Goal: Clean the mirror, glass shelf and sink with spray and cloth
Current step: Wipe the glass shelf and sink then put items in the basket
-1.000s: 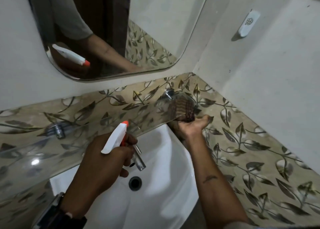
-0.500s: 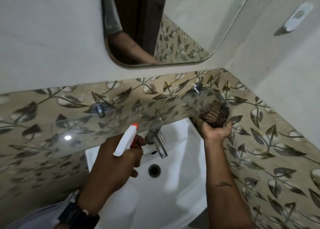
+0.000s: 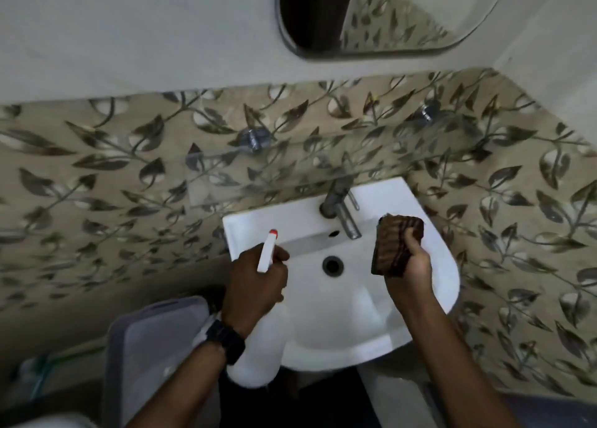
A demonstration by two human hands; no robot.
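Hanging over the white sink [image 3: 420, 301], the folded brown cloth [image 3: 395, 250] is being pinched in the right hand [image 3: 412, 275], fingers curled round its lower edge, just right of the tap [image 3: 340, 206] and above the basin's right side without touching it, as far as I can tell. Opposite it, the left hand [image 3: 255, 282] is wrapping tightly around the neck of the white spray bottle [image 3: 267, 250], whose red-tipped nozzle is pointing up and back toward the wall; the bottle's body is dropping down past the wrist, in front of the sink's left rim. The drain [image 3: 332, 263] is sitting between the two hands. Behind the tap, the glass shelf [image 3: 258, 182] is jutting out from the leaf-patterned tiles [image 3: 97, 185] on its metal brackets, and the mirror [image 3: 403, 10] is hanging higher up on the plain wall. From here, I would judge the nozzle's aim to be the main risk: a squeeze could be wetting the tiles instead of the basin. The shelf's clear front edge is also hard to see, so a rising hand could be knocking against it.
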